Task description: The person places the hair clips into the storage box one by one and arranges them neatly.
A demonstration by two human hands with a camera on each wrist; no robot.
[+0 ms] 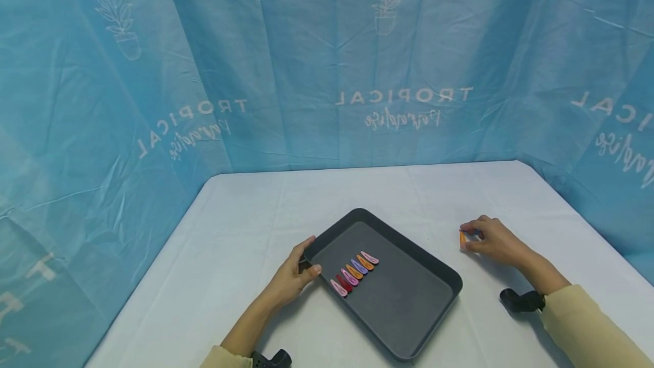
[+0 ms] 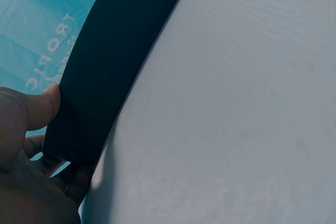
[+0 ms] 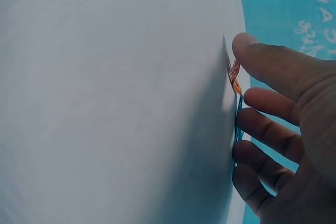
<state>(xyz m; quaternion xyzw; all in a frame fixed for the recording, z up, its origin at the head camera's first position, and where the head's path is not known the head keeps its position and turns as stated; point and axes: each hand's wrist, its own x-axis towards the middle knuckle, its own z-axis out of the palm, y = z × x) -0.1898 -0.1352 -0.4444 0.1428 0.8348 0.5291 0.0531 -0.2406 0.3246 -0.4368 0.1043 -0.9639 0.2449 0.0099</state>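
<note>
A dark grey rectangular tray (image 1: 403, 294) sits on the white table, turned at an angle. My left hand (image 1: 291, 280) grips its left corner, thumb at the rim and fingers against the outer wall. Inside, several snap hair clips (image 1: 355, 272) in pink, red, orange and purple form a slanting row. To the right of the tray, my right hand (image 1: 493, 240) reaches down to the tabletop. An orange hair clip (image 3: 234, 77) shows between its parted thumb and index finger. Something blue (image 3: 240, 119) lies by the other fingers, mostly hidden.
A white cloth covers the table (image 1: 245, 214). Blue printed curtains (image 1: 306, 61) hang behind it and along both sides. A black wrist device (image 1: 521, 301) sits at the right cuff, and another (image 1: 273, 359) at the left.
</note>
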